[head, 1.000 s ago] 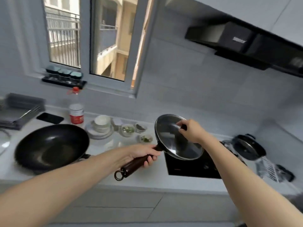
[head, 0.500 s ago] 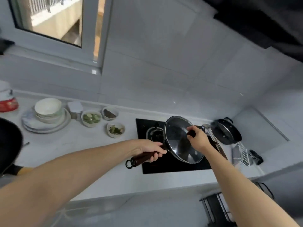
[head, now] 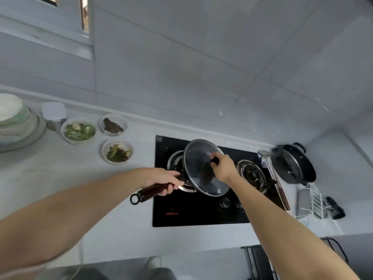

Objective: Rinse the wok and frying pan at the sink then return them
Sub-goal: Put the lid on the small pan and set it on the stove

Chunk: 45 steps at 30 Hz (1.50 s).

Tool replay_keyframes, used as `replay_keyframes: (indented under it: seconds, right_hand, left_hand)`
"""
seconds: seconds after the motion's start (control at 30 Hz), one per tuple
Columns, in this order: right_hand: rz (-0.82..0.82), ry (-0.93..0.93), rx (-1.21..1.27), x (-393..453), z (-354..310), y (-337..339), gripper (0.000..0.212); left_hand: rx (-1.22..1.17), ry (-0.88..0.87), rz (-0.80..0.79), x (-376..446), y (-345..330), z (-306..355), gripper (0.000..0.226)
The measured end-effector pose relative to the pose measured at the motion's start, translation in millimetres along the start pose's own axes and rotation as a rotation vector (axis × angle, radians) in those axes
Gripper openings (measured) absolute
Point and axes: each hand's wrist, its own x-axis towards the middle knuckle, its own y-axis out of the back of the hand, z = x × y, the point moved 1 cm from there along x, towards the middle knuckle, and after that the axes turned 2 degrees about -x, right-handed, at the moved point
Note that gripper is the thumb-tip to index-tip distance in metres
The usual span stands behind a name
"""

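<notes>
My left hand [head: 161,179] grips the dark wooden handle [head: 150,191] of the frying pan, which is tilted over the left burner of the black stove [head: 201,211]. A glass lid [head: 201,168] covers the pan and hides most of it. My right hand [head: 223,167] holds the lid's black knob. The wok is out of view.
Three small bowls of food [head: 79,131] [head: 113,124] [head: 117,152] stand on the counter left of the stove, beside a stack of plates and bowls [head: 14,122]. A black pot [head: 292,164] leans in the right corner, with a ladle [head: 270,170] and wire rack [head: 310,201] nearby.
The pan with its lid moved right from above the counter to over the stove's left burner. The view swung right and down, so the wok and window left the frame.
</notes>
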Motion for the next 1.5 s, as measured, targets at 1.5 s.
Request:
replay_keyframes:
  seconds: [1.5]
  right_hand:
    - [-0.072, 0.45, 0.368, -143, -333, -87, 0.01]
  left_hand:
    - [0.524, -0.463, 0.916, -311, 69, -40, 0.025]
